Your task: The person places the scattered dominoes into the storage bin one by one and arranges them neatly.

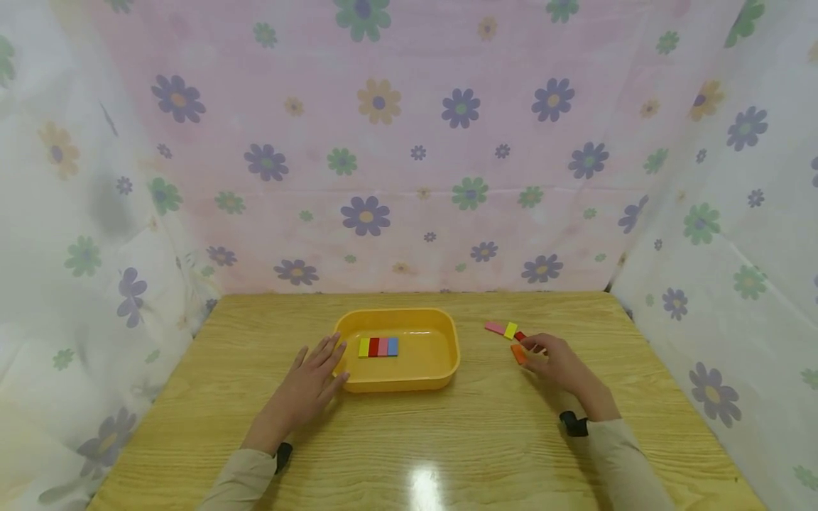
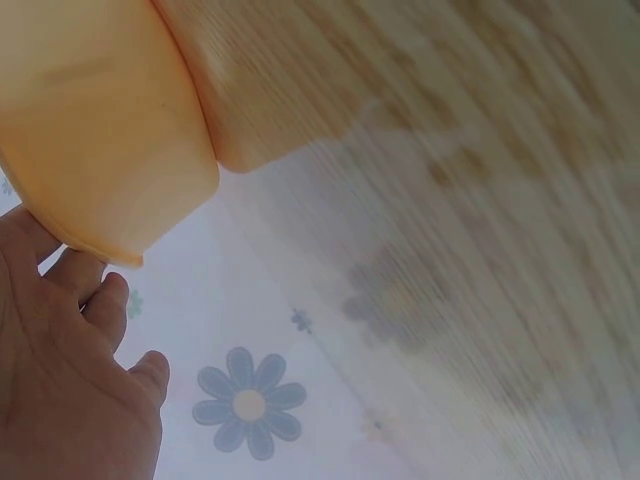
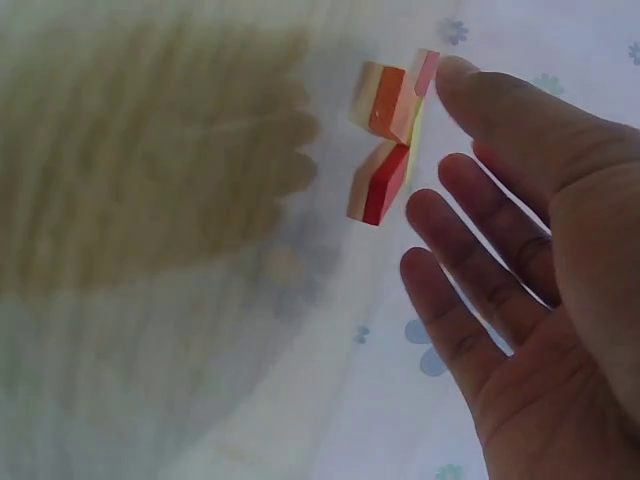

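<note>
My left hand (image 1: 305, 390) rests with spread fingers on the left rim of a yellow plastic tray (image 1: 399, 385); the left wrist view shows fingertips against its edge. Inside the tray, a yellow block (image 1: 363, 348), a red block (image 1: 373, 347), a pink block (image 1: 383, 346) and a blue block (image 1: 393, 346) stand side by side in a row. My right hand (image 1: 559, 365) is over loose domino-like wooden blocks. Its fingertips are nearest an orange block (image 3: 388, 100) and a red block (image 3: 387, 190). Thumb and fingers are apart in the right wrist view, with nothing between them.
Farther from the right hand, a pink block (image 1: 495, 327) and another yellow block (image 1: 510, 331) lie on the wooden table (image 1: 409, 433). Flower-printed cloth (image 1: 409, 142) hangs behind the table and along both sides.
</note>
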The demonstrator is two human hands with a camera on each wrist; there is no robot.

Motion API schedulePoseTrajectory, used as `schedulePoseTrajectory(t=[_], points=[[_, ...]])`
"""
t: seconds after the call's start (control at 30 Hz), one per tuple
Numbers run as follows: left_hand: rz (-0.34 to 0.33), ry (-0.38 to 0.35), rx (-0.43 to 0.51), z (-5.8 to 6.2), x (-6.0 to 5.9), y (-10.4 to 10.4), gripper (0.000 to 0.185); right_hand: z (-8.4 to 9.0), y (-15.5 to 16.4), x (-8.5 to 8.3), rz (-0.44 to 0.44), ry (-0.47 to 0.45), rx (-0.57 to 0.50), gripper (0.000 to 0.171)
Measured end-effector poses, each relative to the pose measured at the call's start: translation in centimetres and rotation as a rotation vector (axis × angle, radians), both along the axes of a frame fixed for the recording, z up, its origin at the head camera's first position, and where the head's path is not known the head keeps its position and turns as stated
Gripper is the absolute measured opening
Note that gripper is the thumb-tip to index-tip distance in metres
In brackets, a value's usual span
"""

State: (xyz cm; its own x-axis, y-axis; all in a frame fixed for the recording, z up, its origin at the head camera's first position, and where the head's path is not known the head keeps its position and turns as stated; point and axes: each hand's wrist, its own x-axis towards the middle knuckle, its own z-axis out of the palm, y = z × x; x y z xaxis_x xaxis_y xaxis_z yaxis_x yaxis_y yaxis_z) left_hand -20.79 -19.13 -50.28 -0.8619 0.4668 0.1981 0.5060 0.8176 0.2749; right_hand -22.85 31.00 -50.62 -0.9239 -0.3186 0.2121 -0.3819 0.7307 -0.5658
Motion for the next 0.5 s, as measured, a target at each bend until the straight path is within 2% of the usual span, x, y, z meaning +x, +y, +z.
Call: schedulePoseTrajectory(t=[0.3,0.5], points=[[0.004,-0.011,0.017,-0.4,-0.1,-0.1,0.063,1.4,-0.1,-2.0,0.075,-0.141,0.192,0.04],[0.002,-0.016,0.017,-0.6,-0.2,-0.1,0.064,2.1,-0.7,-2.9,0.113,-0.196,0.227,0.043]])
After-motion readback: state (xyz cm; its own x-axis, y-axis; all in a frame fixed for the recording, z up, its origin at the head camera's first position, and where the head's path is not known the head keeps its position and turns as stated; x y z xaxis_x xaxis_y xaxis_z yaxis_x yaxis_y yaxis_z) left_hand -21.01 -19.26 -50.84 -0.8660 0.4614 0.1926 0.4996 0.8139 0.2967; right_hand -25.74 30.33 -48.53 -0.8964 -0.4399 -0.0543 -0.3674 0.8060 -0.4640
